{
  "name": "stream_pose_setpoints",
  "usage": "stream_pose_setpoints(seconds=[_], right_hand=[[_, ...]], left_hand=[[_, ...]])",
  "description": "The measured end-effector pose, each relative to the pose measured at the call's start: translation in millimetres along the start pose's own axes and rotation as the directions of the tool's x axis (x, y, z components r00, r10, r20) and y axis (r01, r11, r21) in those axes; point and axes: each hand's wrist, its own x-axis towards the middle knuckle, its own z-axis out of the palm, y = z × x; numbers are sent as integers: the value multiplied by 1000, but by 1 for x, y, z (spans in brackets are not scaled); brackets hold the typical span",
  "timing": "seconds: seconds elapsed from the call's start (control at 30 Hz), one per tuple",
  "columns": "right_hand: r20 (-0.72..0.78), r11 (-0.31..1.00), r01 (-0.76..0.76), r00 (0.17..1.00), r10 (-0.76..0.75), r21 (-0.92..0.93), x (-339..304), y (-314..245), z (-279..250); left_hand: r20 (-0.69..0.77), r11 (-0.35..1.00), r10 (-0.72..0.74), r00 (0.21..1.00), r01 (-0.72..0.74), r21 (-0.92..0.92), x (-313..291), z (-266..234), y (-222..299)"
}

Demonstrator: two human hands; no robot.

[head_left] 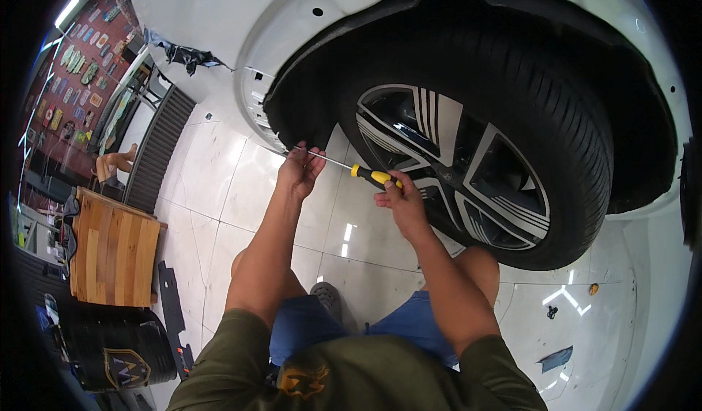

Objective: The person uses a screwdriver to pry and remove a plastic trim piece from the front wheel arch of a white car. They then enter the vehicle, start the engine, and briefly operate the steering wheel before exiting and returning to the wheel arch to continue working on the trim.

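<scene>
A screwdriver (376,176) with a yellow and black handle slants across the front of the wheel. My right hand (404,205) is closed on the end of its handle. Its thin metal shaft runs up and left to my left hand (298,173), whose fingers are curled around the tip end. That hand is at the lower left edge of the black wheel-arch liner (307,111), where it meets the white fender (252,82). The fingers hide the tip and whatever it touches. Right of the screwdriver is the car wheel (450,170), with a black tire and silver and black spokes.
At left stand a wooden box (117,250) and a black drum (121,345), with a long dark strip (173,316) on the floor. Small loose parts and a bluish scrap (557,360) lie on the tiles at right. Torn black material (189,55) hangs off the white bodywork.
</scene>
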Motion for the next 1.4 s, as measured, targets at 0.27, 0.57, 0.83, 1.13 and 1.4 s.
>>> stream_pose_setpoints(seconds=[0.27,0.57,0.83,1.13,1.4], right_hand=[[-4,997,11,1000,-11,-72,4,-4,-4],[-13,995,33,999,-34,-96,12,-1,-7],[44,972,-170,983,180,-164,11,-17,-7],[280,813,-33,930,237,-581,3,-15,-32],[283,488,45,860,425,-871,-14,-30,-30]], left_hand=[[23,998,45,999,-45,42,-5,4,-2],[18,997,68,998,-69,34,-7,5,-2],[13,995,82,997,-83,59,-5,-4,-3],[63,990,-75,995,67,120,-18,-14,-27],[56,945,-244,968,224,238,-33,-30,-59]])
